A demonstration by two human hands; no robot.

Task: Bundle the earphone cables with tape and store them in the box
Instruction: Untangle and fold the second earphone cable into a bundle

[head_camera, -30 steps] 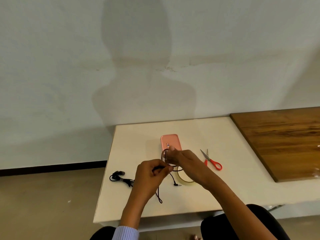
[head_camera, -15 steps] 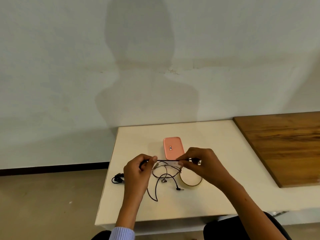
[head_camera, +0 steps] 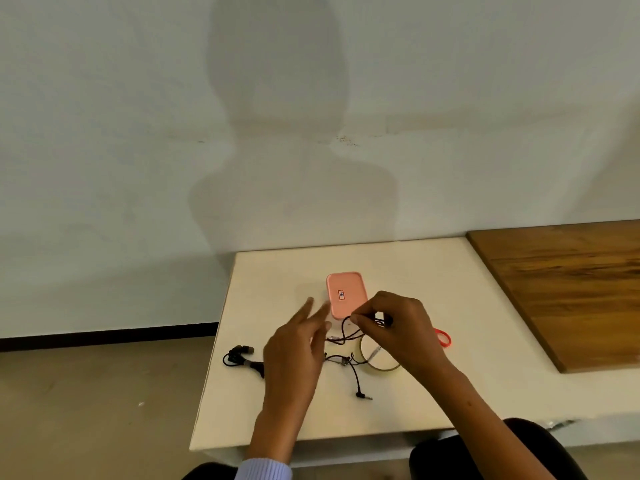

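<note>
Two earphone cables [head_camera: 349, 367] [head_camera: 242, 358], one pink box [head_camera: 346, 294], one tape roll [head_camera: 379, 360], one pair of scissors [head_camera: 443, 337].

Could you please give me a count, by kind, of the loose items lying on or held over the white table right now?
Earphone sets: 2 (bundled black earphones; loose earphone cable, pinched by the right hand)
Pink box: 1
Tape roll: 1
Scissors: 1, only a red handle showing
Total: 5

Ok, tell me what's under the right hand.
Under the right hand lie the tape roll, partly covered, and the red scissors, only one handle loop showing. Its fingers pinch the dark earphone cable. The blades are hidden.
</note>
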